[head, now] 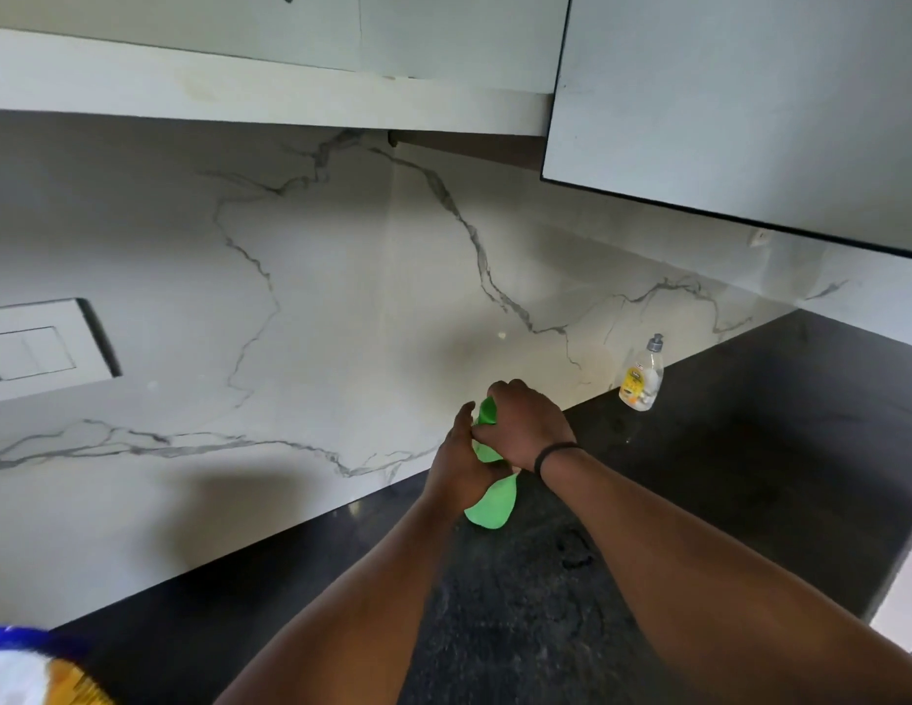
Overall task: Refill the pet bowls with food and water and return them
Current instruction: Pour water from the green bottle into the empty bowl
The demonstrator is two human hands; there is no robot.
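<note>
- A person stands at a dark stone counter [749, 501] that meets a white marble-patterned wall; both bare forearms reach away from the camera toward the far middle of the scene.
- Both hands meet on one bright green object [491, 505], probably a bottle or soft container. What it is exactly cannot be told, and no pet bowl is in view.
- The green object's long axis runs from near to far, tilting up toward the wall. Its wide lower end shows below the hands, just above or touching the counter.
- The left hand [456, 468] is wrapped closed around the object's middle, from the left side.
- The right hand [528, 424], with a dark band at the wrist, is closed over the far, upper end, fingers curled on top, as if twisting a cap.
- A clear dish soap bottle [641, 376] stands well apart at the far right, against the wall.
- A blue, white and yellow bag [31, 674], blurred, shows at the near left corner.
</note>
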